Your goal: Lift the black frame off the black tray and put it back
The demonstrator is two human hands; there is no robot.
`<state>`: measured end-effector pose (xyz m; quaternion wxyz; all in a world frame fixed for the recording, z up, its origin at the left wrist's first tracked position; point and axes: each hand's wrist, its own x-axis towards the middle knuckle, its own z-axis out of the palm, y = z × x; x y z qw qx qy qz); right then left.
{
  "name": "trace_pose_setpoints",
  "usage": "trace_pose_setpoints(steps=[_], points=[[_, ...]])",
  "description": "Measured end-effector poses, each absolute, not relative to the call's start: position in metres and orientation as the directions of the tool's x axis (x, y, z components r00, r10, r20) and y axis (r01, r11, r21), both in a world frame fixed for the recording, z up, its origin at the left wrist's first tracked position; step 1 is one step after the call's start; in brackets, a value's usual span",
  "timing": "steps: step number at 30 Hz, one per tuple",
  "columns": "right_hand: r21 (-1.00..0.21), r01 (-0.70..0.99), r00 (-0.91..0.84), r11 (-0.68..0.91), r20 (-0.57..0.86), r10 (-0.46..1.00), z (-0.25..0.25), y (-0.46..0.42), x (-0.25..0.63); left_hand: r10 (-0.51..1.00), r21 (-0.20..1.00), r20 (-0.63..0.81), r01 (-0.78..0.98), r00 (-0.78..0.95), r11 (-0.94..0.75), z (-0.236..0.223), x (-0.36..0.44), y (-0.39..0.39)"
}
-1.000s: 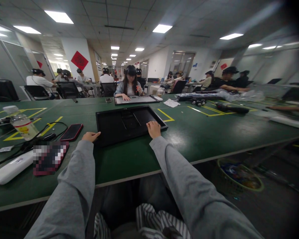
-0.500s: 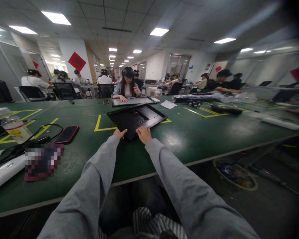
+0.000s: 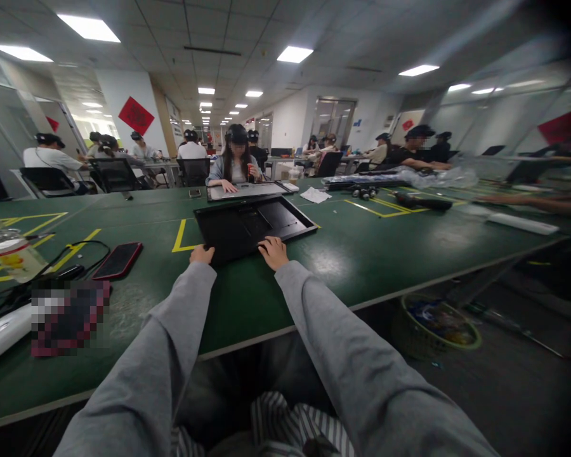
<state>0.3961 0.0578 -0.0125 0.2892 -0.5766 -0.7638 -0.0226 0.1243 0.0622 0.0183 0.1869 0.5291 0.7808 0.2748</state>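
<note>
A flat black laptop casing (image 3: 247,225), with recessed panels on its upper face, lies slightly turned on the green table in front of me. My left hand (image 3: 202,254) grips its near left corner, thumb over the edge and the other fingers hidden beneath or behind. At the near edge, right of the middle, my right hand (image 3: 273,252) holds the casing with fingers bent over the rim. Across the table, a co-worker's hand rests on a grey panel (image 3: 247,191) just beyond the casing.
On the left are a red-edged phone (image 3: 118,261), a second phone (image 3: 71,317), a bottle (image 3: 14,251), black cables and a white bar (image 3: 16,324). White paper (image 3: 316,195), plastic wrap and a black tool (image 3: 423,202) lie at the right. A basket (image 3: 438,327) stands below.
The casing has turned so its near edge lies more level with the table edge. My left hand has moved left with its corner; my view has shifted slightly right.
</note>
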Motion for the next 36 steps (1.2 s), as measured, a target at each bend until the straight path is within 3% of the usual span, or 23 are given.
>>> trace_pose_setpoints(steps=[9,14,20,25,30,36], points=[[-0.282,0.954,0.079,0.100,0.558,0.826,-0.012,0.063,0.416,0.834,0.431,0.148,0.793,-0.532,0.430,0.018,-0.016,0.020],[-0.488,0.870,0.301,-0.068,0.417,0.858,-0.012,0.073,0.431,0.829,0.378,0.207,0.824,-0.520,0.422,0.004,-0.036,0.017],[-0.642,0.767,0.293,-0.009,0.337,0.895,-0.014,0.091,0.461,0.850,0.400,0.211,0.836,-0.483,0.376,0.004,-0.036,0.013],[-0.595,0.802,0.311,-0.038,0.362,0.879,-0.011,0.089,0.467,0.849,0.359,0.185,0.838,-0.495,0.411,0.008,-0.023,0.008],[-0.532,0.845,0.312,-0.052,0.412,0.856,-0.002,0.082,0.462,0.854,0.246,0.404,0.938,-0.329,0.245,0.022,-0.007,-0.004],[-0.430,0.894,0.236,0.126,0.691,0.683,0.020,0.065,0.455,0.713,0.376,0.594,0.912,-0.373,0.164,0.043,0.004,-0.021]])
